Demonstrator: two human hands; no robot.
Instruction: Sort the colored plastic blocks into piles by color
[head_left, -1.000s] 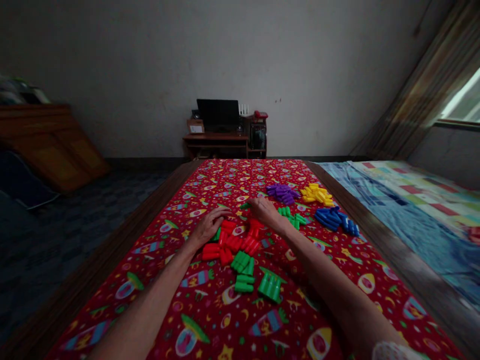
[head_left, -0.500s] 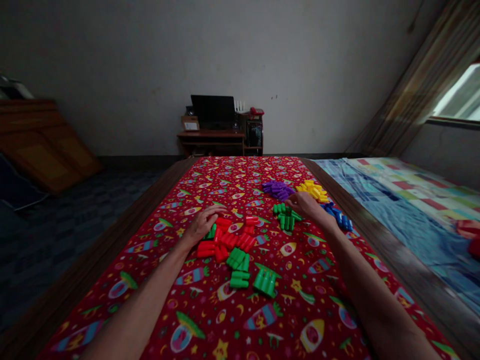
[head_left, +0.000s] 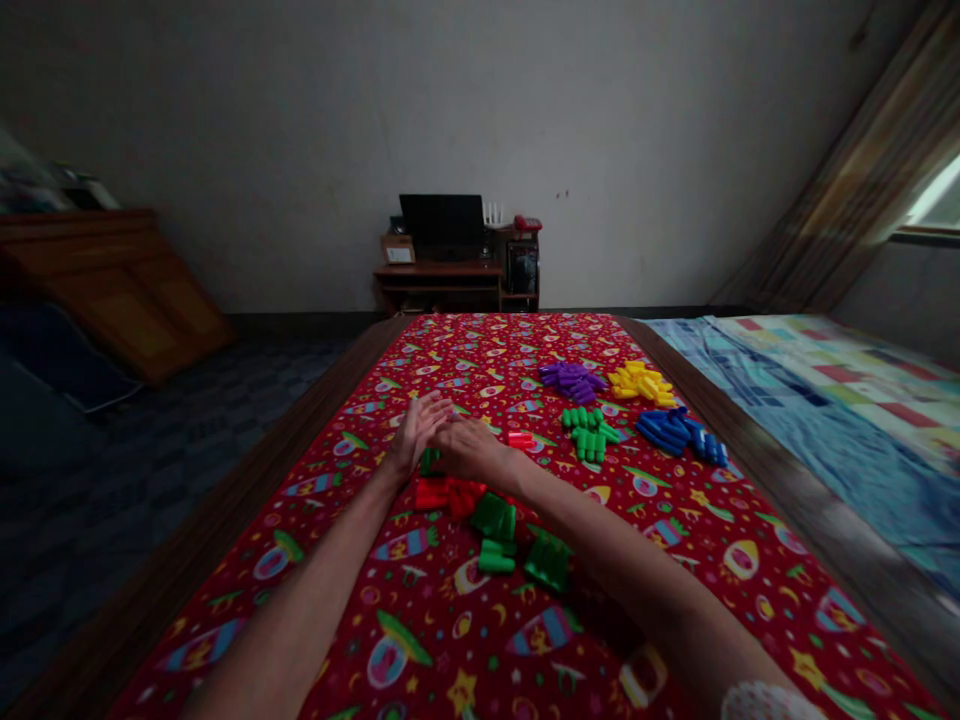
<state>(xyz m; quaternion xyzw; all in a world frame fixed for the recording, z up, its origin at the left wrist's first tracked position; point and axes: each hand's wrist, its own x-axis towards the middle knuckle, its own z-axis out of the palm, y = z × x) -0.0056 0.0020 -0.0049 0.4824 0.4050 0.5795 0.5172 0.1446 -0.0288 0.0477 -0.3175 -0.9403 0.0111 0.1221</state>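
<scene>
"How are your hands just now?"

"My left hand (head_left: 416, 432) is opened out above the tablecloth (head_left: 480, 660), fingers nearly straight. My right hand (head_left: 469, 447) is right up against it, fingers bent inward. Its fingertips are hidden, so I can't tell whether it has hold of anything."

"And the plastic tube pieces?"

"Just below my hands there's a partly hidden green piece (head_left: 430, 462); whether I'm touching it, I can't say. Nearer me come some red pieces (head_left: 433, 495), partly covered by my right hand and forearm, then a green cluster (head_left: 493, 516) and a smaller green pair (head_left: 496, 557). A green row (head_left: 547, 562) lies just to the right of that pair, close to my right forearm."

"Anything beyond your right arm?"

"One small red piece (head_left: 520, 440) just past my wrist. Farther right is a green pile (head_left: 589, 436), with a purple pile (head_left: 573, 381) behind it, a yellow pile (head_left: 640, 383) beside the purple, and a blue pile (head_left: 682, 436) near the table's right edge."

"What's at the far wall?"

"A dark monitor (head_left: 442, 225) on a wooden desk (head_left: 439, 271)."
</scene>
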